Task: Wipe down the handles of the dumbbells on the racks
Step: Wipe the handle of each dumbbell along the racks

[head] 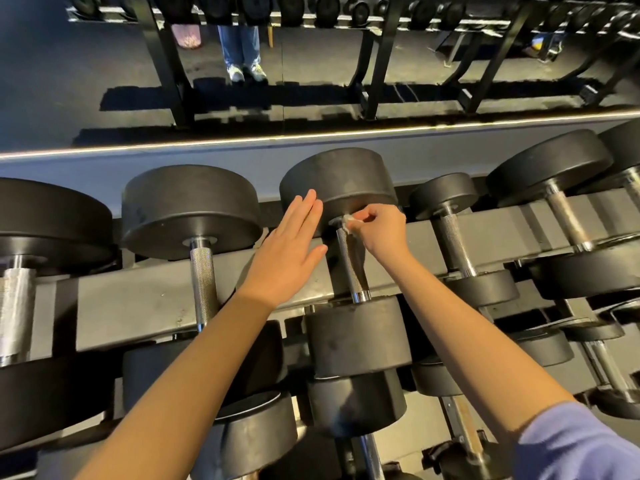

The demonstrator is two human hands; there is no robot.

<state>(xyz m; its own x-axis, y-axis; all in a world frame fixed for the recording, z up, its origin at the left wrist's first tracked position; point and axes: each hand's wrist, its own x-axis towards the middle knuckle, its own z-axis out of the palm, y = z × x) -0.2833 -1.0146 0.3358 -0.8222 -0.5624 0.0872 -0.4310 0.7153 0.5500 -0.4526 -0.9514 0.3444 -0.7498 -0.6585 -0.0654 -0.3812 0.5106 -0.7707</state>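
A black round-headed dumbbell point(356, 337) is laid across the rack point(145, 306) among others, its knurled chrome handle point(350, 268) pointed away from the viewer, and a small white wipe point(347, 221) is pressed against the handle's far end.

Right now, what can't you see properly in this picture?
Head view:
- wipe: mostly hidden inside the right hand; only a white scrap shows.
- middle dumbbell handle: far end partly covered by that hand.
- far-left dumbbell: cut off by the left edge.
- person in the background: only legs and shoes show; a rack shelf hides the rest.
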